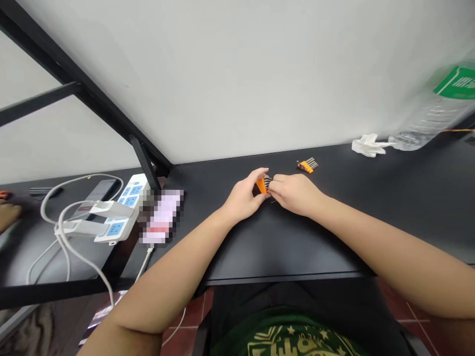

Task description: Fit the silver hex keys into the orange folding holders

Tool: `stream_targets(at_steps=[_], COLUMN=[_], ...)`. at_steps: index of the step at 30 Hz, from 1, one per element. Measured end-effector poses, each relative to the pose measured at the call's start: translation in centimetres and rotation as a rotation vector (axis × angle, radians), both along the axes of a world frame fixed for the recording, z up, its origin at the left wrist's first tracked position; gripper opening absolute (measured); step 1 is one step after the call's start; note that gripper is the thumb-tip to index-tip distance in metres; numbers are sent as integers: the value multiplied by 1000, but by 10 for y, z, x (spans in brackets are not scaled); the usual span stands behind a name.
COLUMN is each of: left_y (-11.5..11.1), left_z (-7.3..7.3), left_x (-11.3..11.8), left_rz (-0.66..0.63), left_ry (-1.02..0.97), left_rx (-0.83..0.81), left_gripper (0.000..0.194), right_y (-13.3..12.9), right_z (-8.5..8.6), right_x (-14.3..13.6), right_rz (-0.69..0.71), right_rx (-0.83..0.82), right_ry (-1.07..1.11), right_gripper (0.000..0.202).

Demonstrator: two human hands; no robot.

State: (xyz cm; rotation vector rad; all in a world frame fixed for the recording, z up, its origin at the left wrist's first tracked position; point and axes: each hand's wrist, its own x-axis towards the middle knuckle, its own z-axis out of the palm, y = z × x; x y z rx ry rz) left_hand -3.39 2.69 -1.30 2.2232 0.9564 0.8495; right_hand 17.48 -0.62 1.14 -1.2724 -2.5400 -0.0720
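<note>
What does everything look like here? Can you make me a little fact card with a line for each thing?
left hand: holds an orange holder of slim metal tools, maybe hex keys
right hand: fingers at those tools; grip hidden
behind the hands: second orange holder, lying on the black table
far right: crumpled white tissue, clear plastic bottle with green label
left side: white power strip with plugs; phone with blurred screen
far left: another person's hand, partly in view
</note>
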Motion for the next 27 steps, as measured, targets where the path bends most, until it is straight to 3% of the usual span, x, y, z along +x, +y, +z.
stream_targets(at_steps=[6, 10, 14, 18, 24, 27], left_y=[0, 0, 2, 2, 2, 3], left_z=[1, 4, 5, 5, 5, 4], left_x=[0, 0, 0, 0, 1, 0], left_rz=[-17, 2, -21, -34, -3, 7], left_ry=[-17, 13, -1, -5, 25, 17], left_rx=[4, 40, 119, 150, 137, 137], left_gripper=[60, 55, 32, 15, 11, 12], right_y=[5, 13, 19, 16, 6, 6], right_z=[5, 11, 12, 9, 8, 12], right_x=[5, 25, 40, 33, 19, 22], right_rz=[-77, -38, 69, 69, -4, 5], right_rx=[-62, -210, -379, -464, -392, -359], right_ry=[-19, -7, 2, -32, -139, -59], right_gripper=[25, 18, 7, 7, 11, 11])
